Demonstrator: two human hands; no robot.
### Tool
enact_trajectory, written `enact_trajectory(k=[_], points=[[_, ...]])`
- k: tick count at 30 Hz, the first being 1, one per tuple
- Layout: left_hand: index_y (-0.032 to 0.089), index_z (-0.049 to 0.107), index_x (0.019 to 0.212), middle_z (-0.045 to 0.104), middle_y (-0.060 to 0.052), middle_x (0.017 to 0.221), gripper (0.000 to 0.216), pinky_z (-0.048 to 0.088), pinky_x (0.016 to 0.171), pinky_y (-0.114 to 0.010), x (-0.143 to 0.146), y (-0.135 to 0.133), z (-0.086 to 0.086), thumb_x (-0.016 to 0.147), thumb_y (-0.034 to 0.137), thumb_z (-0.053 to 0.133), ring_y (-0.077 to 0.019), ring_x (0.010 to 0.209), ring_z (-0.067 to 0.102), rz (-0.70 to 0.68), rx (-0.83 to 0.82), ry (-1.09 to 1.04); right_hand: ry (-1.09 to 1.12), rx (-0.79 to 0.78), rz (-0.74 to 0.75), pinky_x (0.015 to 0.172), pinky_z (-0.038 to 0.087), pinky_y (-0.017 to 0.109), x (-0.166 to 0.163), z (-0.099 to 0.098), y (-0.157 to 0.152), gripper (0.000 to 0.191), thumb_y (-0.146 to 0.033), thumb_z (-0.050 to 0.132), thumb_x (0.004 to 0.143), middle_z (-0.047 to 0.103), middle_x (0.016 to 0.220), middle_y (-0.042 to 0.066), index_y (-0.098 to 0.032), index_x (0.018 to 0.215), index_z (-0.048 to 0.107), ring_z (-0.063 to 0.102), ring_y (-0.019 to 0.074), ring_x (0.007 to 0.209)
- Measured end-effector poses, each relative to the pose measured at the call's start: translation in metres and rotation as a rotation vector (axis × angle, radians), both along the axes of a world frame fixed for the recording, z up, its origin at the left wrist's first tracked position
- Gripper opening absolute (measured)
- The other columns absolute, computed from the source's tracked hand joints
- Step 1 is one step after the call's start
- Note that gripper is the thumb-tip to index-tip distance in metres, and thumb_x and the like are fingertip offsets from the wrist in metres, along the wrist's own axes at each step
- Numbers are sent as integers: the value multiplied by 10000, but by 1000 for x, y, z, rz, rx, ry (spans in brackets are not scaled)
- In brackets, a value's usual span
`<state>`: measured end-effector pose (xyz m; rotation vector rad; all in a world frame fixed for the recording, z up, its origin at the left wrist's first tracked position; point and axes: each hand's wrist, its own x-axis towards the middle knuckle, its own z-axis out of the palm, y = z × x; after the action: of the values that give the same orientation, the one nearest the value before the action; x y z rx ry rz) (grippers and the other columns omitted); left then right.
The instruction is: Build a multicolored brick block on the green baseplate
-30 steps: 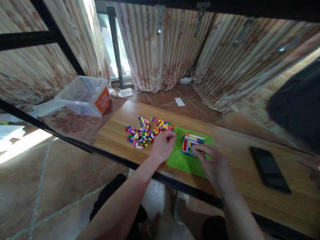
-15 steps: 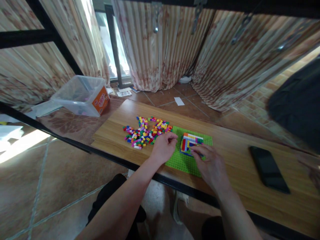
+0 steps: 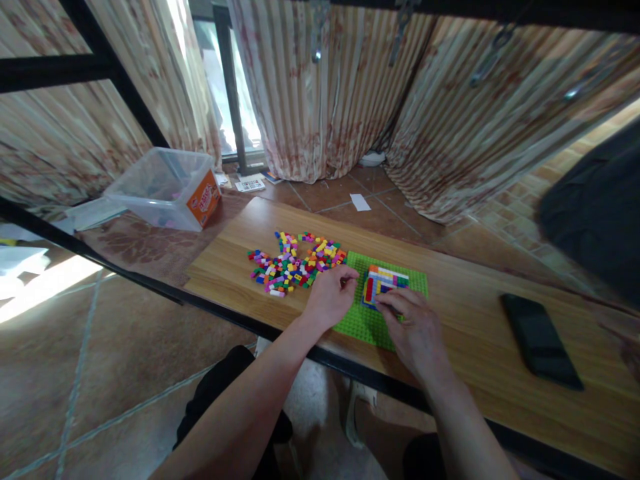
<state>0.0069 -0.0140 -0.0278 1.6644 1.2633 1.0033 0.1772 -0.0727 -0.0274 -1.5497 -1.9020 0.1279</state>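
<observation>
Across the middle of the table [image 3: 470, 313], a green board [image 3: 360, 323] carries the stack [image 3: 385, 279] of bricks, set in from the board's edges so that studs show to its left and in front. Over the stack's near right part, the right hand [image 3: 415, 327] has thumb and fingers drawn together at the tips; whether they pinch a brick, I cannot tell. At the board's left edge the left hand [image 3: 333, 293] is curled, a gap between it and the stack; whether it grips anything, I cannot tell. Loose bricks [image 3: 293, 265] spread just beyond it, well in from the table's left end. Right of the board, a broad stretch of wood runs to the phone [image 3: 541, 341]
</observation>
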Motion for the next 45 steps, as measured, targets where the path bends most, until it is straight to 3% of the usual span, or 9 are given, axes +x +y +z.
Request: enact_trajectory(k=[8, 15, 23, 29, 45], points=[[184, 698, 882, 737, -32, 807, 163, 512, 716, -293, 1, 0, -1, 840, 123, 554, -163, 737, 669, -6, -6, 0, -50, 44, -10, 917, 480, 451, -1, 0, 2, 199, -302, 529, 915, 750, 908, 43, -252, 884, 720, 656, 229, 853], [189, 689, 907, 739, -36, 847, 164, 527, 750, -308, 1, -4, 4, 847, 132, 548, -172, 787, 678, -50, 6, 66, -29, 46, -24, 847, 501, 415, 0, 2, 0, 182, -311, 551, 889, 755, 914, 48, -245, 932, 714, 670, 225, 838], [161, 632, 1145, 723, -99, 1030, 369, 552, 799, -372, 9, -12, 0, 784, 229, 668, -227, 897, 682, -98, 3, 106, 81, 32, -77, 821, 520, 416, 4, 5, -1, 197, -290, 585, 844, 750, 881, 50, -240, 974, 724, 675, 233, 832], [147, 588, 1214, 703, -126, 1089, 386, 547, 835, -398, 17, -15, 0, 852, 282, 605, -245, 939, 674, -84, -32, 114, 150, 48, -157, 778, 520, 391, 8, 8, -2, 200, -321, 579, 849, 745, 865, 56, -227, 951, 724, 677, 228, 810], [145, 624, 1128, 691, -110, 1078, 334, 534, 886, -387, 29, -14, 1, 820, 274, 629, -229, 967, 657, -22, -23, 163, 162, -54, -195, 809, 514, 413, 9, 4, -2, 259, -323, 534, 863, 750, 935, 96, -188, 954, 735, 680, 250, 855]])
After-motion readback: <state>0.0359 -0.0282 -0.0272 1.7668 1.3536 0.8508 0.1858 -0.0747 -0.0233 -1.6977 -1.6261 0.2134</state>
